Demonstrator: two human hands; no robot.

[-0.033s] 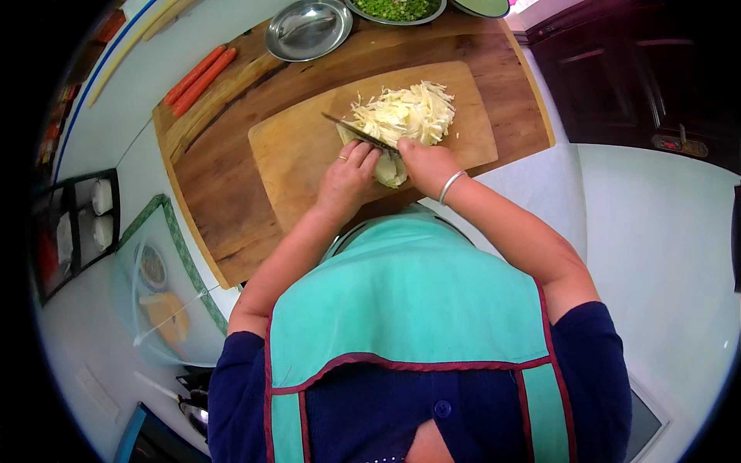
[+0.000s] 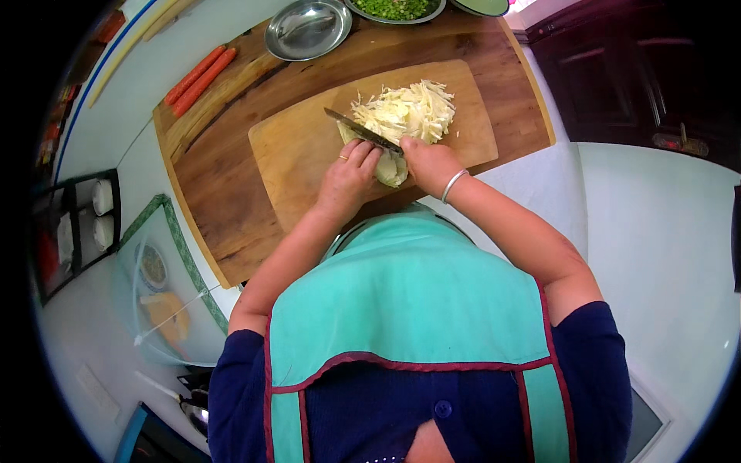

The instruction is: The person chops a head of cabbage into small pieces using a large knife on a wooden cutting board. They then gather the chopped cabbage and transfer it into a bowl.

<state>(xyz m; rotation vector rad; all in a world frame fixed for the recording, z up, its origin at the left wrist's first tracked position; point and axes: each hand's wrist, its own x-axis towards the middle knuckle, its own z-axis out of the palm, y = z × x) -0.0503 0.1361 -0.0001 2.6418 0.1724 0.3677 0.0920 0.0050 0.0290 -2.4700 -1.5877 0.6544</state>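
Head view: a dark-bladed knife (image 2: 361,129) is gripped by the right hand (image 2: 427,163); a cabbage piece (image 2: 391,170) is pinned to the wooden cutting board (image 2: 293,154) by the left hand (image 2: 346,177), fingers curled. Those fingertips, set just beside the blade, could be nicked if the cabbage piece slipped.

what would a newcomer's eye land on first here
The turquoise apron, filling the lower middle, likely draws the eye first. Next comes the pale shredded vegetable heaped on the cutting board, just beyond the knife in the right hand. Two orange carrots stand out at the far left corner of the wooden table.
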